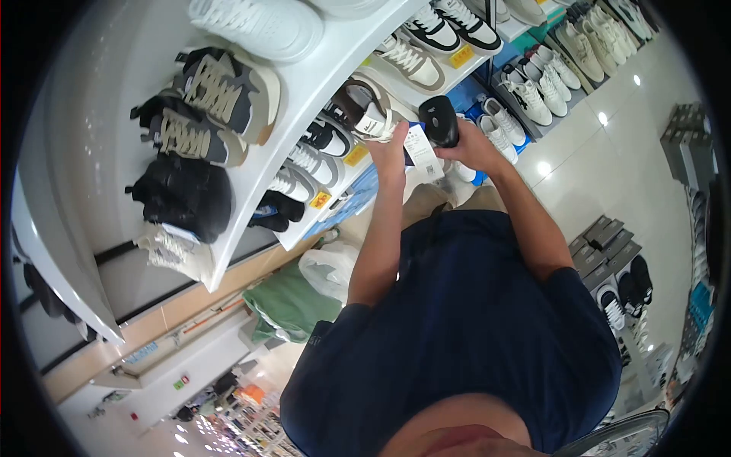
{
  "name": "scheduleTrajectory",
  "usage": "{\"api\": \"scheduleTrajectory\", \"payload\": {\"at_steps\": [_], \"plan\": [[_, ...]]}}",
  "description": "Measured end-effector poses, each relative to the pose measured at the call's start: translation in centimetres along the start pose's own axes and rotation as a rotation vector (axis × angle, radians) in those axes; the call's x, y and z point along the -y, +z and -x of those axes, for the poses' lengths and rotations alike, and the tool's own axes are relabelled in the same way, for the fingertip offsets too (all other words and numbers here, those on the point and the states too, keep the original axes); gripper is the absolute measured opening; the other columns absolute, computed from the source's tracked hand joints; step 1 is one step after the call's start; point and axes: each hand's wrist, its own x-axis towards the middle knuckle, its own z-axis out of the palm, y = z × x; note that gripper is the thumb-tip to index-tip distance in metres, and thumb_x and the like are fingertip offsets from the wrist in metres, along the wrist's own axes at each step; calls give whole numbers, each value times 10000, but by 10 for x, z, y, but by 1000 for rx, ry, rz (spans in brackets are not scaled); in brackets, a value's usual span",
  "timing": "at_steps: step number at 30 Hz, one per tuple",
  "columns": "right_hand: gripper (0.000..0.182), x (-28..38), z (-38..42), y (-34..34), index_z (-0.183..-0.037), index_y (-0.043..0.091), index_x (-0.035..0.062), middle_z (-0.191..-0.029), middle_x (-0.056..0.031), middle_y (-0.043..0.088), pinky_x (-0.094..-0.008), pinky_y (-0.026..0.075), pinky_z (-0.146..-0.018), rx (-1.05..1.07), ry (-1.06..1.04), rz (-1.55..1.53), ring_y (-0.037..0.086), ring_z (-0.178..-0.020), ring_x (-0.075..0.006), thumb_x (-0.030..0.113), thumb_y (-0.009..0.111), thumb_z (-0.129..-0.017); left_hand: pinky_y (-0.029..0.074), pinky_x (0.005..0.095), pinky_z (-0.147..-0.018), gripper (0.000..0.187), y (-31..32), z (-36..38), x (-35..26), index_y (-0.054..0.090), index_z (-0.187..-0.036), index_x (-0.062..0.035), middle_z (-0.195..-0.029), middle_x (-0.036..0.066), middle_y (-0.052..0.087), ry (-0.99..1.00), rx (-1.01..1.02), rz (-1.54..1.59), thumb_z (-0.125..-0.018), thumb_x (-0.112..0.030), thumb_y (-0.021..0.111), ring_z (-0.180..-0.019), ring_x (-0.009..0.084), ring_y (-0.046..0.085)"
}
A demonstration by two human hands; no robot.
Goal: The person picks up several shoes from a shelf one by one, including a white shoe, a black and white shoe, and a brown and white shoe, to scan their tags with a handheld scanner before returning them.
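White tag (423,154) was held by left hand (391,156), black scanner (439,122) gripped by right hand (475,147). Tag likely was being scanned; steady aim was needed.

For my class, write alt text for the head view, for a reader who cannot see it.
The right hand holds a black handheld device close to a white tag at the left hand. White shelves hold shoes at the upper left.
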Motion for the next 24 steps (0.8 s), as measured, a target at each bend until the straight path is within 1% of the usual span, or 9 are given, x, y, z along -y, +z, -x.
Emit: {"api": "scheduleTrajectory", "payload": {"at_steps": [1,6,8,9,11,12,15,21,24], "plan": [[620,-6,-10,2,-1285,573,12,-1123,-161,686,-358,485,-952,-4,-6,-17,643,-1031,-249,145,816,-730,511,320,-895,601,-3,-9,3,427,-1346,12,-1149,97,621,3,-12,-46,-846,-39,756,-980,175,626],[551,-35,-59,17,-1237,598,10,-1059,-176,697,-347,503,-900,-42,1,-19,663,-983,-261,156,796,-743,478,346,-997,772,-21,-67,34,301,-1498,1,-1384,161,529,6,-73,46,-860,-12,735,-1178,230,581],[519,-42,-73,23,-1205,613,8,-954,-160,712,-357,527,-830,-58,101,-51,689,-890,-256,174,797,-749,528,368,-935,762,-23,-91,42,295,-1504,-23,-1346,171,558,86,-109,25,-873,-36,723,-1139,246,614],[495,-47,-77,28,-1175,635,4,-881,-148,718,-367,541,-768,-152,54,-63,701,-799,-262,194,803,-750,525,375,-935,818,-20,-101,42,239,-1529,-42,-1339,185,548,106,-147,1,-871,-42,725,-1129,258,611],[493,-56,-79,33,-1165,645,4,-893,-155,720,-367,541,-773,-238,91,-37,703,-808,-271,204,809,-746,518,388,-928,960,-22,-117,37,106,-1578,-105,-1303,215,520,61,-216,-135,-856,-54,737,-1092,284,597],[491,-59,-81,34,-1156,655,5,-904,-162,722,-367,540,-778,-312,122,-2,705,-816,-280,215,815,-742,509,390,-923,985,-22,-130,42,118,-1580,-113,-1338,226,462,20,-206,-89,-835,-78,761,-1118,292,566],[505,-92,-108,59,-1151,665,8,-979,-192,719,-373,533,-822,-283,109,-2,700,-900,-316,221,824,-722,492,408,-935,1015,-33,-171,90,138,-1586,-142,-1445,255,333,-8,-164,-246,-806,-112,786,-1206,321,507],[493,-80,-115,51,-1153,655,2,-1017,-226,710,-398,528,-851,-363,122,-54,693,-949,-361,203,808,-730,462,431,-973,990,-25,-169,73,105,-1604,-177,-1470,215,342,-25,-136,-144,-843,-138,738,-1230,317,508],[488,-77,-107,41,-1153,647,-4,-1029,-228,711,-406,525,-864,-374,194,-46,690,-958,-371,217,802,-746,462,459,-958,912,-41,-188,83,98,-1607,-234,-1415,141,467,47,-29,-97,-890,-165,657,-1256,250,497]]}}
